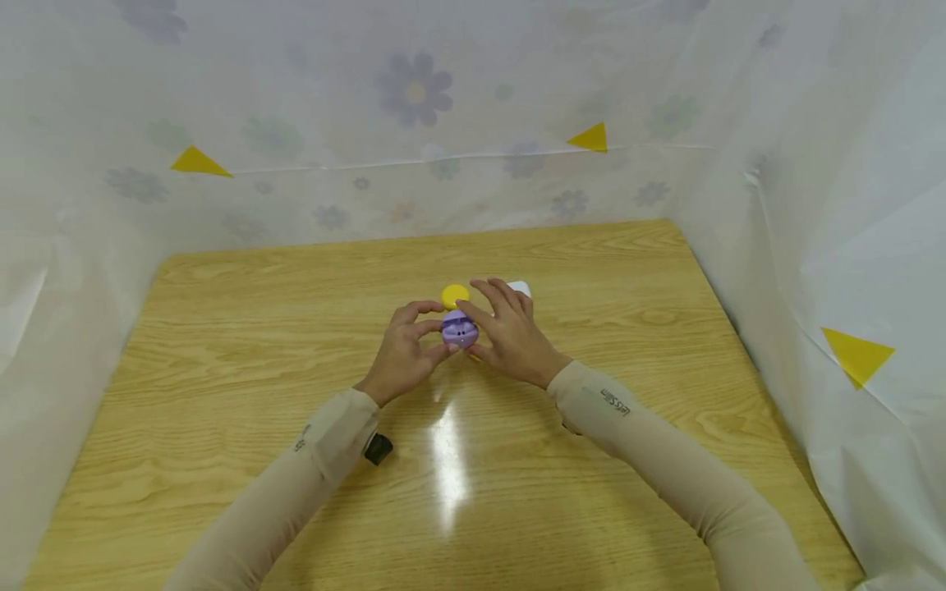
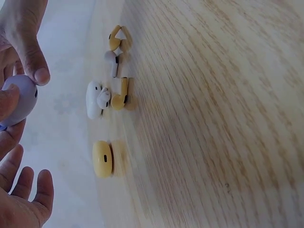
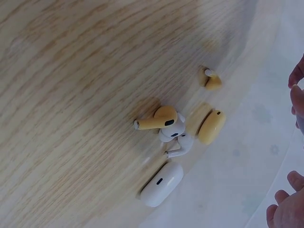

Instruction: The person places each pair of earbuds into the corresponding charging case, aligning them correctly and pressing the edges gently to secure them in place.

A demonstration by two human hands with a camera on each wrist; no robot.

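A purple earbud case (image 1: 460,334) is held up between both hands, its lid raised and small dark spots showing inside. My left hand (image 1: 405,351) pinches its left side with thumb and fingers. From the other side, my right hand (image 1: 517,335) grips it, thumb low at the front and index finger by the lid, other fingers spread. In the left wrist view the back of the purple case (image 2: 27,105) shows between the thumbs. Beyond the hands are a yellow earbud case (image 1: 455,296) and a white earbud case (image 1: 521,288), the white one partly hidden by the right hand.
Loose earbuds lie on the wooden table (image 1: 296,287): a yellow earbud (image 3: 164,118) against white earbuds (image 3: 181,144), another yellow earbud (image 3: 213,81), and a pale purple earbud (image 2: 113,61). White patterned sheeting (image 1: 414,189) walls the back and sides.
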